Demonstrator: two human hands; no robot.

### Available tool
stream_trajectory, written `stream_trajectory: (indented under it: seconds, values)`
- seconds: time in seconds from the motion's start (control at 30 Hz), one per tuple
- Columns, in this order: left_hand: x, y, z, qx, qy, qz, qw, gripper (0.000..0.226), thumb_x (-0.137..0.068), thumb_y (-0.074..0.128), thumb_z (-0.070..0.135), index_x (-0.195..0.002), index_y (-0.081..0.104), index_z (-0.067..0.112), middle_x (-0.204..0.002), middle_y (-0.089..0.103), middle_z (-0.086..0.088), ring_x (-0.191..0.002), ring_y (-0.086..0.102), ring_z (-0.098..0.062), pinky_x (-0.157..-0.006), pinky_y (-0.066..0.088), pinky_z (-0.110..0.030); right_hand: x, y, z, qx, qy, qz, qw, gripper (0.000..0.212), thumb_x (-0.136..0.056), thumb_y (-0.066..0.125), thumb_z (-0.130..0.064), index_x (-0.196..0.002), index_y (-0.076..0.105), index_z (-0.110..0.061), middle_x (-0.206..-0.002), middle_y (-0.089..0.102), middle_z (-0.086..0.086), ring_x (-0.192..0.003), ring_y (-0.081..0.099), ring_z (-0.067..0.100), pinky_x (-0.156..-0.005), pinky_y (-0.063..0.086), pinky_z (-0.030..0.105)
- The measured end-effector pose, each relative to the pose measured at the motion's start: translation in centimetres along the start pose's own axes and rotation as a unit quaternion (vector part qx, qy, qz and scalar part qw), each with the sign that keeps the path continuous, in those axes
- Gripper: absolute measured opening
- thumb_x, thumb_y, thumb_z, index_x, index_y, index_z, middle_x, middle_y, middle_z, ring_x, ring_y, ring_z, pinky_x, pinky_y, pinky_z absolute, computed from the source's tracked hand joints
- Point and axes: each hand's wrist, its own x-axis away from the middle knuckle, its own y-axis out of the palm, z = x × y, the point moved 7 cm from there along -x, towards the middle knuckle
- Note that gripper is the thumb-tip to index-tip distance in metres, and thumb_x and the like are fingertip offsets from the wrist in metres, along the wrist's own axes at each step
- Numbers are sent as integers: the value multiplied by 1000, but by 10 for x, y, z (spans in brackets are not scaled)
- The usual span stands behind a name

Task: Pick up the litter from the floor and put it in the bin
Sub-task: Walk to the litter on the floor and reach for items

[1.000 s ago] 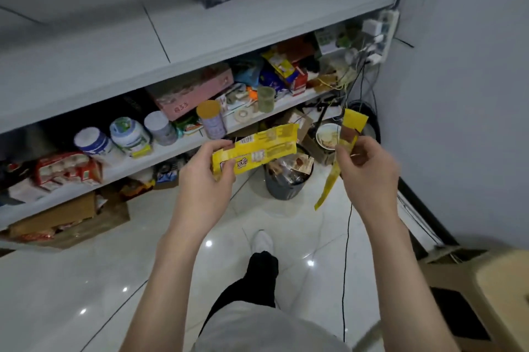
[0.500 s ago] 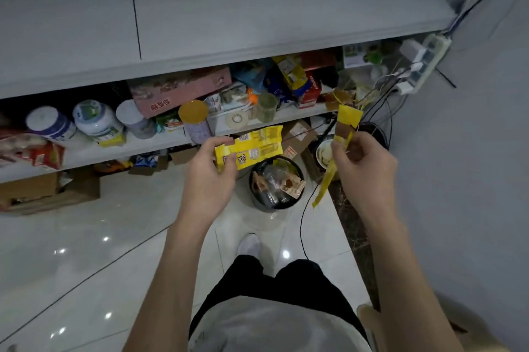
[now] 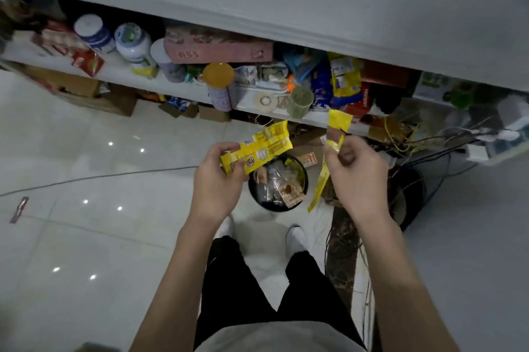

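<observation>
Head view: I see a scrap [image 3: 19,210] on the floor, far left of the left hand [image 3: 217,180], whose fingers pinch a wrapper [image 3: 257,148]. The bin [image 3: 272,208] sits below, between both hands. The right hand [image 3: 357,177] pinches a strip [image 3: 337,125] dangling beside the bin.

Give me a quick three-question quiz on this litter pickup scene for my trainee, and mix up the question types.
1. True or false: the left hand grips a yellow wrapper while the right hand pinches a torn yellow strip.
2. Where does the bin stand? A: on the shelf. B: on the floor. C: on a chair.
3. Fill in: a stray wrapper lies on the floor far to the person's ____.

Key: 1 true; 2 B; 3 left.
</observation>
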Motion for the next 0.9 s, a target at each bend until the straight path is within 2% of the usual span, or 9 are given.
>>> stream_trajectory:
  seconds: [0.17, 0.23, 0.37, 0.53, 0.63, 0.7, 0.77, 0.9]
  values:
    - [8, 42, -29, 9, -40, 48, 998, 23, -92, 63, 16, -105, 59, 35, -98, 68, 10, -78, 72, -21, -76, 58, -45, -19, 19, 32, -2, -22, -56, 998, 13, -93, 68, -30, -84, 60, -23, -69, 55, -19, -69, 56, 12, -66, 44, 31]
    - [3, 61, -46, 13, -47, 56, 997, 26, -91, 63, 15, -102, 57, 38, -97, 68, 13, -78, 72, -21, -75, 58, -44, -24, 36, 51, -7, -17, -77, 997, 14, -94, 67, -31, -84, 61, -23, -67, 55, -18, -65, 55, 3, -63, 43, 28]
    - [-16, 99, -103, 25, -63, 82, 994, 25, -93, 61, 10, -106, 57, 31, -87, 67, 17, -68, 72, -12, -69, 58, -36, -36, 92, 105, -9, 11, -99, 995, 17, -93, 68, -30, -80, 61, -20, -67, 57, -17, -65, 55, -4, -61, 37, 22]
    - [-40, 143, -182, 37, -114, 100, 988, 22, -92, 61, 14, -110, 59, 28, -87, 69, 13, -74, 72, -18, -73, 58, -43, -45, 157, 160, -9, 4, -111, 994, 16, -93, 69, -24, -80, 60, -19, -65, 55, -18, -65, 54, -15, -60, 36, 3]
    - [-59, 171, -236, 28, -124, 113, 985, 22, -92, 61, 15, -111, 60, 26, -86, 67, 17, -76, 71, -11, -74, 58, -38, -51, 207, 201, 1, 4, -121, 993, 19, -93, 68, -27, -79, 58, -18, -62, 52, -15, -62, 52, -12, -56, 35, 6]
    - [-70, 186, -266, 17, -124, 123, 984, 22, -92, 61, 13, -113, 61, 22, -81, 64, 20, -71, 65, 4, -69, 54, -20, -54, 238, 228, 1, 12, -123, 992, 20, -93, 67, -30, -78, 57, -21, -59, 50, -15, -59, 51, -9, -55, 33, 13]
    - [-82, 201, -295, 17, -132, 128, 983, 23, -92, 61, 13, -114, 61, 19, -77, 60, 21, -68, 60, 11, -58, 42, -5, -58, 266, 252, 6, 23, -126, 992, 22, -93, 66, -32, -76, 54, -25, -58, 47, -16, -56, 50, -8, -56, 33, 21]
    - [-102, 231, -350, 4, -156, 96, 983, 28, -92, 65, 23, -119, 58, 21, -85, 60, 21, -76, 58, 12, -60, 40, -3, -64, 315, 294, 22, 32, -122, 992, 33, -93, 66, -33, -66, 47, -27, -58, 48, -13, -56, 49, 1, -59, 33, 25]
